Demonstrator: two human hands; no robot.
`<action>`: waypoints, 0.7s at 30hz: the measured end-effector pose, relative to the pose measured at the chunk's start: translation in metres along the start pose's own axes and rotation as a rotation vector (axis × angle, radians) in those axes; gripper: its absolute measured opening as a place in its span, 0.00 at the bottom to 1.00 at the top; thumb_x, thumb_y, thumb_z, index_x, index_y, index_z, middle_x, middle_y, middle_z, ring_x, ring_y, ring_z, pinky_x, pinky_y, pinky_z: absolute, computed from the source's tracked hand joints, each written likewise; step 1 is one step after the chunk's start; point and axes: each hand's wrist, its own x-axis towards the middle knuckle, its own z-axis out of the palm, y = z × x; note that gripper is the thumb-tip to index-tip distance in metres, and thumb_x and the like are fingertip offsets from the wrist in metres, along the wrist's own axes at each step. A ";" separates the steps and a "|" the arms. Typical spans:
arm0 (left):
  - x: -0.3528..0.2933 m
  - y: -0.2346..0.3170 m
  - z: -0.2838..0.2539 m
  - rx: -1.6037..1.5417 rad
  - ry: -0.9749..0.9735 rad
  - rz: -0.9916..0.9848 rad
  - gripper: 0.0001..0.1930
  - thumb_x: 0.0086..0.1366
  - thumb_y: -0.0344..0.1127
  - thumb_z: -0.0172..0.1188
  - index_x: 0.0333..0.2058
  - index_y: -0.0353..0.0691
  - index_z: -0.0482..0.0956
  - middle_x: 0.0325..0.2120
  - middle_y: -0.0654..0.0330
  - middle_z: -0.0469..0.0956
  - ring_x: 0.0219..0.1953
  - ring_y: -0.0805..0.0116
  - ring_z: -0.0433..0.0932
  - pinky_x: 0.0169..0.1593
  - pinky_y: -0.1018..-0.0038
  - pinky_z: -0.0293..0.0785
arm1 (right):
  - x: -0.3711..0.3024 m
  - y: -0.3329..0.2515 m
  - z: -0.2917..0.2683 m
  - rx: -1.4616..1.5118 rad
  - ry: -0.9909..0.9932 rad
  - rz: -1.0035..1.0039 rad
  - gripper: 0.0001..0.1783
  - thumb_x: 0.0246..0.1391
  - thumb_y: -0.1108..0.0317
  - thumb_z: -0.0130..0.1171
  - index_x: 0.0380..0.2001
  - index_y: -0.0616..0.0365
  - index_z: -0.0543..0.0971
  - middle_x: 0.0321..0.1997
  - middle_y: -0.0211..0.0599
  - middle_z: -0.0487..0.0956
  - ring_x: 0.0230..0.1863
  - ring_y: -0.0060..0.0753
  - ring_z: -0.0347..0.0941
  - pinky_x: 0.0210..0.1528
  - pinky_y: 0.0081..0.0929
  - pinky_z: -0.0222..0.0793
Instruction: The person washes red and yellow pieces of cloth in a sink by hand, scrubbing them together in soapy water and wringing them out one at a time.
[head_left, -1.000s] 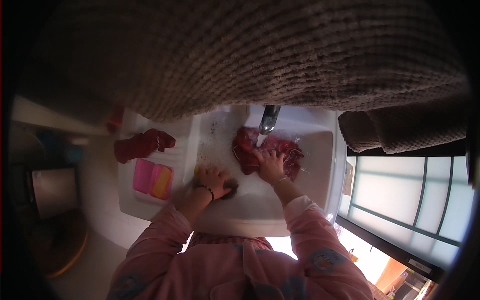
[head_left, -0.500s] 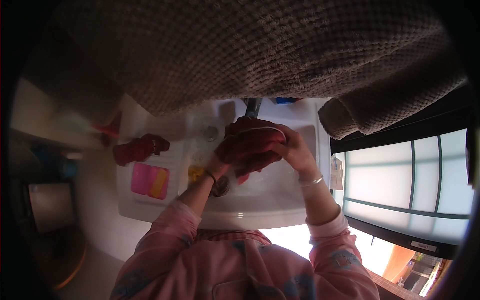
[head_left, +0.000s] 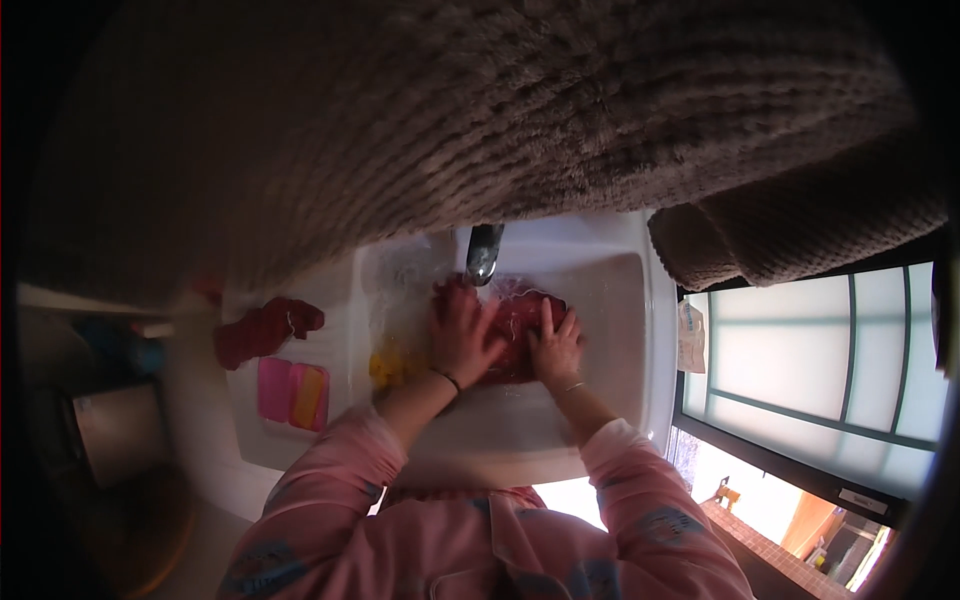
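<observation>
A soaked dark red cloth (head_left: 514, 345) lies spread at the bottom of the white sink (head_left: 612, 300), beneath the mouth of a dark tap (head_left: 484, 254). Pale streaks and a wet shine show on its surface. My left hand (head_left: 464, 335) rests on the cloth's left part with fingers spread, slightly smeared by motion. On its right side my right hand (head_left: 557, 350) presses down, fingers apart. Neither hand grips the cloth. Something yellow (head_left: 392, 367), partly hidden by my left forearm, sits beside my left wrist; its kind is unclear.
On the ledge to the left lie a crumpled red cloth (head_left: 262, 335) and an open pink soap box (head_left: 275, 388) holding a yellow bar (head_left: 309, 396). A thick grey-brown towel (head_left: 520, 120) hangs across the top of the view. Frosted window panes (head_left: 780, 345) stand at right.
The red cloth, bunched up in both hands before, now lies flattened in the sink. Both hands have let go and lie on it with fingers spread. The view has shifted slightly.
</observation>
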 end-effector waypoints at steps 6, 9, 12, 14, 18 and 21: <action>0.031 0.028 0.039 0.285 -0.663 0.037 0.52 0.48 0.55 0.64 0.64 0.56 0.38 0.65 0.51 0.28 0.60 0.41 0.51 0.58 0.49 0.55 | 0.044 0.023 0.028 0.010 0.058 -0.064 0.36 0.48 0.54 0.54 0.61 0.41 0.57 0.56 0.60 0.60 0.57 0.57 0.58 0.53 0.51 0.58; 0.033 0.022 0.039 0.159 -0.779 -0.063 0.52 0.47 0.55 0.64 0.64 0.56 0.39 0.65 0.50 0.31 0.62 0.42 0.49 0.58 0.49 0.53 | 0.057 0.041 0.010 0.168 0.039 -0.184 0.37 0.44 0.59 0.59 0.59 0.44 0.60 0.52 0.56 0.65 0.53 0.55 0.62 0.51 0.41 0.64; 0.027 -0.015 0.016 -0.089 -0.628 0.106 0.48 0.45 0.47 0.68 0.62 0.52 0.48 0.64 0.49 0.40 0.61 0.45 0.53 0.59 0.59 0.57 | 0.056 0.058 -0.001 0.626 0.007 -0.014 0.34 0.42 0.62 0.61 0.54 0.55 0.64 0.49 0.51 0.70 0.49 0.50 0.68 0.50 0.35 0.67; 0.008 -0.045 0.014 -0.129 -0.498 0.065 0.47 0.45 0.45 0.68 0.61 0.52 0.50 0.63 0.49 0.42 0.61 0.47 0.52 0.59 0.60 0.57 | 0.047 0.053 0.008 0.933 0.051 0.183 0.32 0.41 0.63 0.62 0.52 0.61 0.67 0.46 0.49 0.73 0.47 0.47 0.70 0.49 0.33 0.68; -0.027 -0.014 -0.021 -0.045 -0.369 -0.053 0.47 0.42 0.42 0.70 0.60 0.50 0.53 0.63 0.49 0.45 0.62 0.49 0.51 0.60 0.60 0.55 | 0.021 0.022 -0.003 1.297 -0.354 0.285 0.24 0.43 0.68 0.61 0.46 0.61 0.71 0.46 0.48 0.73 0.42 0.39 0.72 0.43 0.28 0.70; -0.060 -0.027 -0.033 -0.001 -0.337 0.010 0.46 0.41 0.42 0.70 0.59 0.46 0.54 0.61 0.48 0.48 0.61 0.49 0.52 0.61 0.60 0.53 | 0.005 0.002 -0.101 1.462 -0.527 0.223 0.19 0.46 0.68 0.58 0.41 0.66 0.74 0.40 0.44 0.76 0.38 0.33 0.73 0.41 0.26 0.70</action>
